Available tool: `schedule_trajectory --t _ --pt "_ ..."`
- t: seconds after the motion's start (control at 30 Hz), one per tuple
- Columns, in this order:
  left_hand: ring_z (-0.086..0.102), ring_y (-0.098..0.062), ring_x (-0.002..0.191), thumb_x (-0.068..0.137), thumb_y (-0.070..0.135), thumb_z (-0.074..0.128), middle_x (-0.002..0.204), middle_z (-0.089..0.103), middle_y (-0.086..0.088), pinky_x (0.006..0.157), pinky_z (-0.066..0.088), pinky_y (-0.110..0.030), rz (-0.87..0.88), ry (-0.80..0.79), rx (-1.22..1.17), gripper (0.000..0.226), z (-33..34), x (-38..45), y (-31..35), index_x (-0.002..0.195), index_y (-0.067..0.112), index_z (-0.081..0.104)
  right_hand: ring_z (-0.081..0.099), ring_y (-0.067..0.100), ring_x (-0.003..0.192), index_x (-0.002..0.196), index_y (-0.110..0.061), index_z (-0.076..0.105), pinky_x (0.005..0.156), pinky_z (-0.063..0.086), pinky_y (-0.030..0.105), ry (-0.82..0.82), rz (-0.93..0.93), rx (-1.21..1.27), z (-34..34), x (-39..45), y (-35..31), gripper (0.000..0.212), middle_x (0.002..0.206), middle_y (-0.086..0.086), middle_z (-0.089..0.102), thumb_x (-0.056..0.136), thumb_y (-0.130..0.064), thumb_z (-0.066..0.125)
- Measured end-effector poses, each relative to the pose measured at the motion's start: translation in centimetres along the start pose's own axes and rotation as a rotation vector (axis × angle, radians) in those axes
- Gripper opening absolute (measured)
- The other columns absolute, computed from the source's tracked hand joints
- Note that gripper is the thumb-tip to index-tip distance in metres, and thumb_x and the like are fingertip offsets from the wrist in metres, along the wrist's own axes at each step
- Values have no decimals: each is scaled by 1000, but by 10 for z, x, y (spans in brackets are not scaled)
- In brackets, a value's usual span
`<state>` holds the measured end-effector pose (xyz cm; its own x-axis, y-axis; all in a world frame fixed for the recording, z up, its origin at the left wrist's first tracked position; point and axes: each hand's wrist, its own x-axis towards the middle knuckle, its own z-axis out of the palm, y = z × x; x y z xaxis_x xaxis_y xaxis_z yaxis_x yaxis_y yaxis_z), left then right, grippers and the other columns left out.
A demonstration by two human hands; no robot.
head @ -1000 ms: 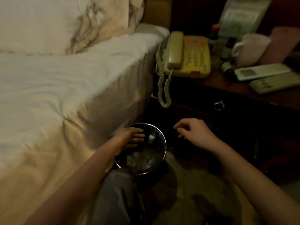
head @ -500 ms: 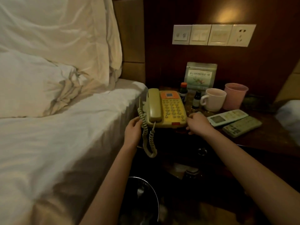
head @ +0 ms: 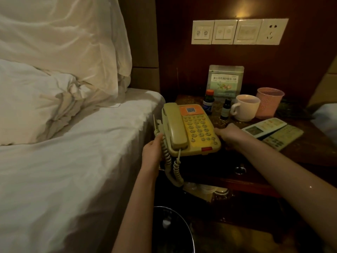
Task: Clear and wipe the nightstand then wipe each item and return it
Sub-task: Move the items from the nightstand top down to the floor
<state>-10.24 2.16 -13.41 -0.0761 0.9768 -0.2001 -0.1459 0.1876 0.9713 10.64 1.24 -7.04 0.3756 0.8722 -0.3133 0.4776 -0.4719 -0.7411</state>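
Both hands clamped on phone (head: 191,130), frame center, at nightstand (head: 310,143) front-left corner: left hand (head: 152,152) grips left edge by cord, right hand (head: 228,134) grips right edge. Remotes (head: 269,131) right of it.

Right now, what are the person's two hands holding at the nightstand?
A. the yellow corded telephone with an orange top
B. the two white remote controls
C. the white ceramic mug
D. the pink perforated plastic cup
A: the left hand and the right hand grip opposite sides of the yellow corded telephone with an orange top; nothing else is touched.
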Motion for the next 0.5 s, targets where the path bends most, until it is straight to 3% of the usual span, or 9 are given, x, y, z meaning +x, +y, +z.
schedule_trajectory --t 0.07,0.13,0.23,0.3,0.37,0.43,0.5 --pt "66 -17 83 91 43 55 78 72 -1 76 50 -30 63 108 33 30 -3 -17 1 72 24 70 54 25 84 132 3 41 61 46 32 -67 -2 69 -1 -17 3 47 105 13 52 98 -28 48" --pt "62 -14 78 94 47 48 74 68 3 67 44 -27 144 206 129 39 -5 -30 1 70 24 67 52 19 74 124 1 48 55 46 28 -157 35 194 -3 -29 12 40 101 14 57 96 -27 53" --pt "61 -20 91 96 54 39 92 69 -6 73 42 -28 191 246 238 49 -7 -44 -3 93 16 71 54 16 74 107 -7 53 60 46 27 -263 90 424 -3 -45 33 22 85 9 57 92 -21 60" --pt "60 -25 104 96 53 37 107 69 -10 81 43 -30 233 256 271 51 -6 -48 -6 111 15 69 54 13 68 107 -8 58 58 43 24 -339 83 521 -4 -50 49 23 81 7 54 89 -22 62" --pt "58 -27 109 97 50 36 113 67 -9 86 43 -31 246 255 301 50 -5 -55 -10 116 16 67 59 9 59 106 -11 62 58 43 22 -399 45 551 -6 -58 65 22 82 6 61 89 -24 60" --pt "59 -25 107 96 52 35 110 67 -5 92 44 -33 178 216 208 51 -5 -63 -15 110 16 68 65 12 68 104 -13 63 67 47 24 -419 -18 566 -5 -66 83 20 88 6 68 88 -25 59" --pt "62 -25 103 96 53 35 108 68 -7 97 47 -41 52 119 -42 51 -7 -77 -21 108 16 67 67 18 85 103 -12 64 82 51 31 -417 -76 593 -2 -78 101 20 94 7 71 88 -24 59"
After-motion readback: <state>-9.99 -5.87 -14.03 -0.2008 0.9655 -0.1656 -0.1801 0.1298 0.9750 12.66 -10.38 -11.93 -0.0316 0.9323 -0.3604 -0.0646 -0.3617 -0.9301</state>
